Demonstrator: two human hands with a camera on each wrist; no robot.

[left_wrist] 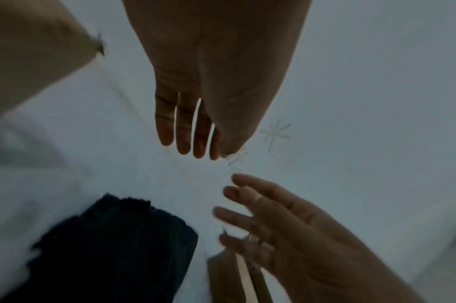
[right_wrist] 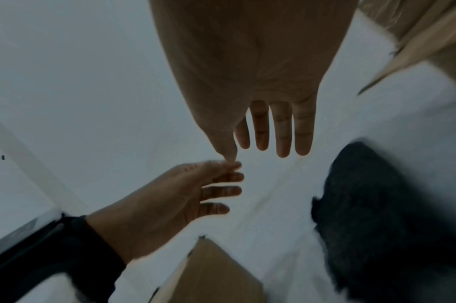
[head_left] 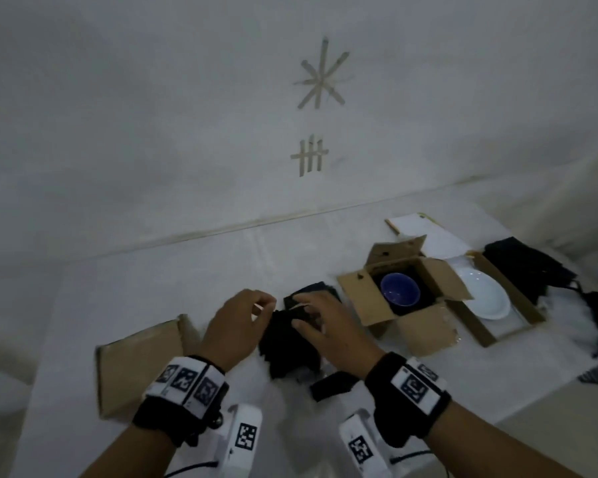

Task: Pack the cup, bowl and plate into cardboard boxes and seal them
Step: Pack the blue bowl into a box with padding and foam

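A blue bowl (head_left: pixel 399 293) sits inside an open cardboard box (head_left: pixel 356 298) right of centre. Beside it, a white plate (head_left: pixel 485 300) lies in a flat open box (head_left: pixel 518 294). No cup shows in any view. Both hands hover over a black padding piece (head_left: pixel 290 343) on the table. My left hand (head_left: pixel 246 315) is at its left edge and my right hand (head_left: pixel 320 319) over its top. The wrist views show my left fingers (left_wrist: pixel 185 133) and right fingers (right_wrist: pixel 281 133) straight, holding nothing. My right thumb tip nearly meets the left hand (right_wrist: pixel 195 184).
A closed cardboard box (head_left: pixel 139 367) lies on the white table (head_left: pixel 187 270) left of my hands. More black padding (head_left: pixel 525 270) is piled at the far right, and a white sheet (head_left: pixel 418 225) lies behind the bowl's box. A wall rises behind the table.
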